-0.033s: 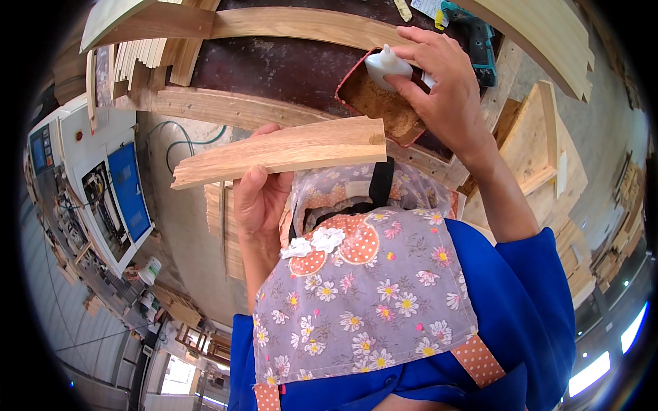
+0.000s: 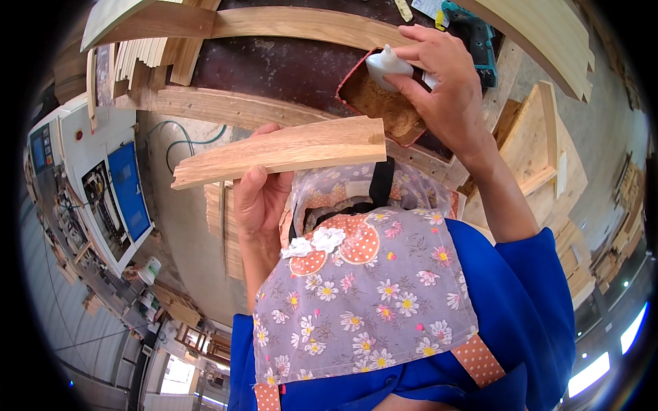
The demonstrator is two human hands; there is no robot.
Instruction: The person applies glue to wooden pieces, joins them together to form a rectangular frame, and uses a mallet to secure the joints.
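The left hand [image 2: 257, 195] has its fingers clamped on a curved wooden slat [image 2: 281, 151], held level just in front of the red tray of sawdust [image 2: 380, 103]. The right hand [image 2: 442, 82] hovers directly over that tray on the dark worktop [image 2: 274, 65], fingers closed around a small white glue bottle [image 2: 385, 65], nozzle up.

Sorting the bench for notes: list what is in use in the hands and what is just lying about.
In use:
left hand holding curved wood piece
right hand holding white squeeze bottle
tray of sawdust

Lying about:
teal power drill
thin slat stack
long curved boards
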